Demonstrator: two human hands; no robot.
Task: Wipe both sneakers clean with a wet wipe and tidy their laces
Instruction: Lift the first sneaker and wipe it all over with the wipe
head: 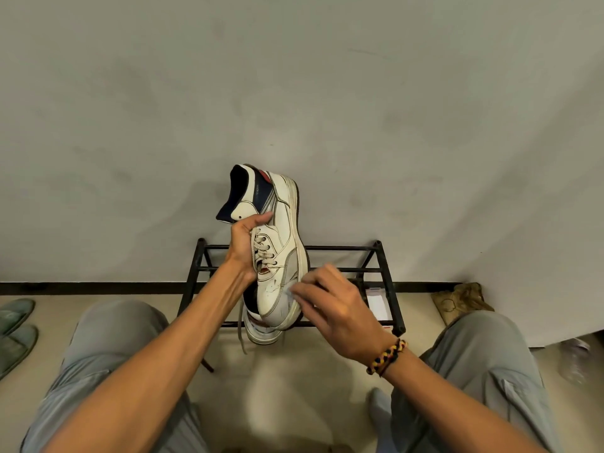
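Note:
My left hand [245,247] grips a white sneaker [283,223] with navy and red heel trim around its laced throat, holding it up heel-away, toe toward me. A loose lace [241,325] dangles below it. My right hand [340,305] pinches a pale wet wipe [292,291] against the sneaker's toe side; the wipe is mostly hidden by my fingers. The second white sneaker [261,331] lies on the floor under the held one, partly hidden.
A black metal shoe rack [385,279] stands against the grey wall, with a white packet [379,304] under it. Grey slippers [16,325] lie at the far left. A tan bag [461,300] and a clear plastic bottle [575,361] sit right. My knees flank the floor.

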